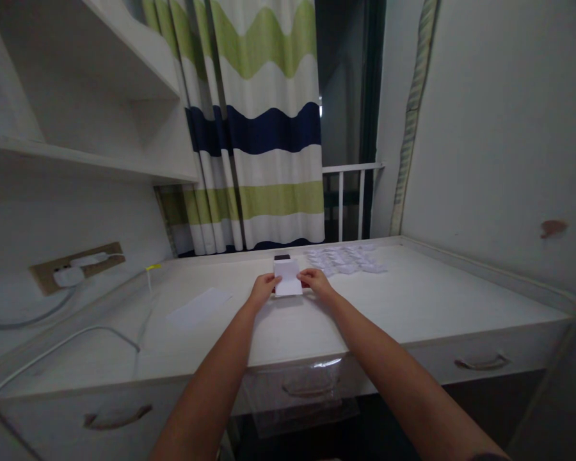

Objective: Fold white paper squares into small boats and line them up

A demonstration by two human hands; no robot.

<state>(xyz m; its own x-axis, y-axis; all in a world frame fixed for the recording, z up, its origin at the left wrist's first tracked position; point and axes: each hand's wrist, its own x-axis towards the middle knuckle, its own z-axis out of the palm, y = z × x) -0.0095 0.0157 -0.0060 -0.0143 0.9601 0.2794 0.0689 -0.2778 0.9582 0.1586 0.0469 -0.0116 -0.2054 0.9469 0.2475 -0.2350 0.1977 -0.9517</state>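
1. Lying just beyond and to the right of the right hand (314, 282), many folded white paper pieces (345, 259) sit close together in rough rows.
2. To the left of the left hand (264, 286), well apart from it, a loose white sheet (200, 306) rests flat on the desk (436, 294); farther left, a pale cable (110, 328) curves across the desktop.
3. Straight ahead, between the hands and slightly beyond them, a small dark object (282, 257) is partly hidden behind the held paper; what it is cannot be told.
4. Past both hands hangs a fabric curtain (278, 134) with wavy green, white and navy bands, falling in soft folds. Nearer the body than the hands, clear, shiny plastic (292, 384) droops over the desk's front edge.
5. Smooth and roughly rectangular, the held white paper (288, 282) is between the two hands, with a crease near its lower edge. Bits of something red (306, 286) show beside it, near the fingers.
6. Left thumb and fingers are closed on the paper's left edge; the right hand pinches its right edge likewise.
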